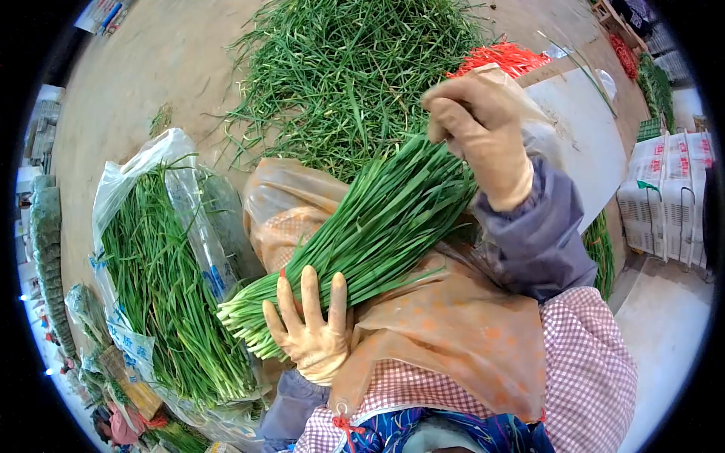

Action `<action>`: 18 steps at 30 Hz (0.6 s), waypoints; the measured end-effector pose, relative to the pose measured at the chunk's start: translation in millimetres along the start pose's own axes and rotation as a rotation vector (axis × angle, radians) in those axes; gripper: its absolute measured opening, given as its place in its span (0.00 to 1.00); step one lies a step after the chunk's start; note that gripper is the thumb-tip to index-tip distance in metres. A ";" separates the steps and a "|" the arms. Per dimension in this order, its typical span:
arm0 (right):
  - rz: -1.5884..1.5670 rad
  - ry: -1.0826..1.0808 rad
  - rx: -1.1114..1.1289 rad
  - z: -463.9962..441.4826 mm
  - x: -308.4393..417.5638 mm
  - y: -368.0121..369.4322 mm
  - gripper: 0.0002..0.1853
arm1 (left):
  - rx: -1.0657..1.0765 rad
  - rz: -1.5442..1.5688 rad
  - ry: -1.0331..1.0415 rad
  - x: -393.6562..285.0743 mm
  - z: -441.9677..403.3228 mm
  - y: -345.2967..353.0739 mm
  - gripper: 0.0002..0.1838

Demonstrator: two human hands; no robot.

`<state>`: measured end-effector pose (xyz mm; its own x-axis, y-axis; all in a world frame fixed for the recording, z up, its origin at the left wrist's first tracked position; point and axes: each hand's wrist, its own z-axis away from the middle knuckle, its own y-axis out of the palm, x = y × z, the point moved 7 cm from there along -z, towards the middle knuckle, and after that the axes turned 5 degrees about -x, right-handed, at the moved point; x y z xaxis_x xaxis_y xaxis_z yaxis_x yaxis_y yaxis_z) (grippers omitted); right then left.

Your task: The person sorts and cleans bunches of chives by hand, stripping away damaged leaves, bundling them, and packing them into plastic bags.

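Plastic bag of green stalks, left fingers spread on bundle, right fingers curled, hold unclear.

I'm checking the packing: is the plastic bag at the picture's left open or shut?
Open: the plastic bag is spread apart, with edges around the greens, which show uncovered between them.

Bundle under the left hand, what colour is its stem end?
The stem end is pale whitish green; it shows in the head view.
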<state>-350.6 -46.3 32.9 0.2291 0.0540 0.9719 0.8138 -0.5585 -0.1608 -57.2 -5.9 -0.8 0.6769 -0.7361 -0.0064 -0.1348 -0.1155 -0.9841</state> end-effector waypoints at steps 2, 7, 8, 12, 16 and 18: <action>0.172 0.199 0.258 -12.3 -21.9 19.9 0.09 | -0.011 -0.009 0.018 0.1 0.7 1.7 0.32; 0.294 0.368 0.622 -2.0 -61.0 56.0 0.12 | 0.007 -0.009 0.018 1.2 0.8 -0.4 0.29; 0.308 0.256 0.622 -0.7 -60.4 59.4 0.11 | 0.005 -0.025 0.029 2.0 0.7 0.2 0.29; 0.483 -0.095 0.491 1.3 -45.7 61.8 0.08 | 0.020 0.003 0.031 2.1 -3.7 -1.0 0.27; 0.251 -0.133 0.052 -5.5 -56.6 41.5 0.15 | 0.009 -0.009 0.042 0.8 -5.5 -0.3 0.26; 0.177 0.067 -0.082 -23.1 -70.1 9.9 0.15 | -0.031 -0.012 0.024 2.3 -6.5 -2.5 0.26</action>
<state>-370.9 -74.7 -32.8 0.3261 -0.1049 0.9395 0.7170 -0.6203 -0.3181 -60.0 -11.7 2.8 0.6612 -0.7502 0.0105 -0.1488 -0.1449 -0.9782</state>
